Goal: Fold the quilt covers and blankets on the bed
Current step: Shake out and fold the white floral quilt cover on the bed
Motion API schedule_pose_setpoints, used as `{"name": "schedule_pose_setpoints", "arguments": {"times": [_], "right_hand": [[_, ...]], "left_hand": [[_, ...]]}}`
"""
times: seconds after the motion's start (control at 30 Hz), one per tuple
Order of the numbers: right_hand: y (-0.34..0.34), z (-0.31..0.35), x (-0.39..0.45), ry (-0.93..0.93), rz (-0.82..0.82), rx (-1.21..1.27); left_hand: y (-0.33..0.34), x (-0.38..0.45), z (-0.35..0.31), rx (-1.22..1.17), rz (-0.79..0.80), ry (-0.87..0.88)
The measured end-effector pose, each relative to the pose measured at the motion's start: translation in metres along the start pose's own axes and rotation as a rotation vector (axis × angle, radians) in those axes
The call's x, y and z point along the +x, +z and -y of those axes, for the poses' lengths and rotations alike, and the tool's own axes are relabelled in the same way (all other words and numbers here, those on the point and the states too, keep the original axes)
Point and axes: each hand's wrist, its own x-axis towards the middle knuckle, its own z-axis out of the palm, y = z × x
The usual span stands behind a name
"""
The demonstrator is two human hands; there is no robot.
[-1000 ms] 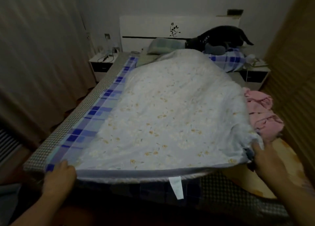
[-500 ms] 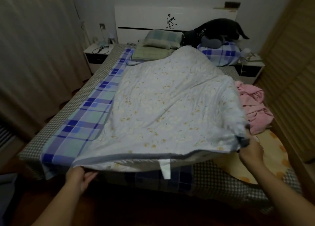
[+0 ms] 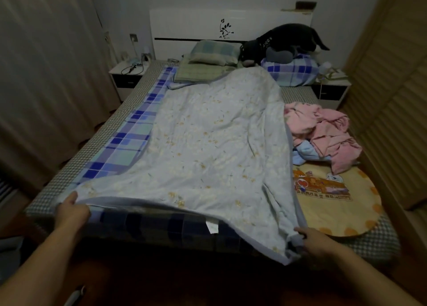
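Gripping floral quilt cover (image 3: pixel 208 148) at the foot of the bed (image 3: pixel 379 238).
Left hand (image 3: pixel 71 211) and right hand (image 3: pixel 316 241) wide apart, each clutching a near corner.

**Bedding on the bed, foot-end view**

Quilt cover (image 3: pixel 208 148): pale blue, small yellow floral print; spread lengthwise down the frame's centre, near corners lifted off the foot edge, white tag hanging beneath; blue-checked blanket (image 3: pixel 124 144): flat underneath, exposed along centre left; pink blanket (image 3: pixel 323 130): crumpled heap, centre right; yellow cartoon-print blanket (image 3: pixel 335 190): flat, lower right.
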Motion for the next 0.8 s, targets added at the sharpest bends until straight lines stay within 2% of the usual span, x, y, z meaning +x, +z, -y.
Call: {"name": "schedule_pose_setpoints", "arguments": {"times": [0.03, 0.07, 0.1, 0.17, 0.23, 0.27, 0.33, 0.4, 0.47, 0.5, 0.57, 0.63, 0.67, 0.7, 0.8], "right_hand": [[-0.004, 0.005, -0.008, 0.031, 0.0, 0.089], [-0.008, 0.006, -0.015, 0.074, -0.01, 0.189], [-0.012, 0.003, -0.017, 0.108, -0.043, 0.285], [-0.015, -0.002, -0.027, 0.195, -0.163, 0.422], [-0.02, -0.012, -0.023, 0.41, -0.355, 0.413], [-0.022, -0.009, -0.027, 0.504, -0.493, 0.327], [-0.022, 0.006, -0.041, 0.565, -0.698, 0.172], [-0.023, 0.033, -0.061, 0.482, -0.883, 0.059], [-0.023, 0.061, -0.077, 0.246, -1.086, 0.02], [-0.023, 0.079, -0.083, 0.131, -1.121, 0.043], [-0.016, 0.119, -0.088, -0.059, -1.076, 0.2], [0.002, 0.162, -0.083, -0.192, -0.974, 0.472], [0.017, 0.181, -0.08, -0.209, -0.927, 0.601], [0.035, 0.196, -0.078, -0.195, -0.872, 0.701], [0.094, 0.218, -0.066, -0.075, -0.626, 0.835]], "left_hand": [[-0.003, -0.003, 0.003, -0.128, 0.019, -0.068], [-0.003, -0.014, 0.004, -0.128, 0.084, -0.063], [-0.003, -0.02, 0.005, -0.134, 0.068, -0.091], [-0.01, -0.024, 0.011, -0.015, 0.039, -0.025], [-0.018, -0.022, 0.02, 0.025, -0.023, 0.054], [-0.021, -0.02, 0.025, -0.066, -0.028, 0.032], [-0.024, -0.016, 0.029, -0.294, -0.023, -0.113], [-0.029, -0.021, 0.025, -0.438, 0.044, -0.135], [-0.033, -0.034, 0.022, -0.476, 0.119, -0.095], [-0.033, -0.033, 0.025, -0.461, 0.115, -0.056], [-0.034, -0.035, 0.035, -0.474, 0.129, -0.07], [-0.033, -0.046, 0.044, -0.495, 0.27, -0.167], [-0.032, -0.055, 0.048, -0.517, 0.333, -0.25], [-0.029, -0.066, 0.052, -0.529, 0.325, -0.285], [-0.027, -0.095, 0.07, -0.365, 0.204, -0.176]]}}
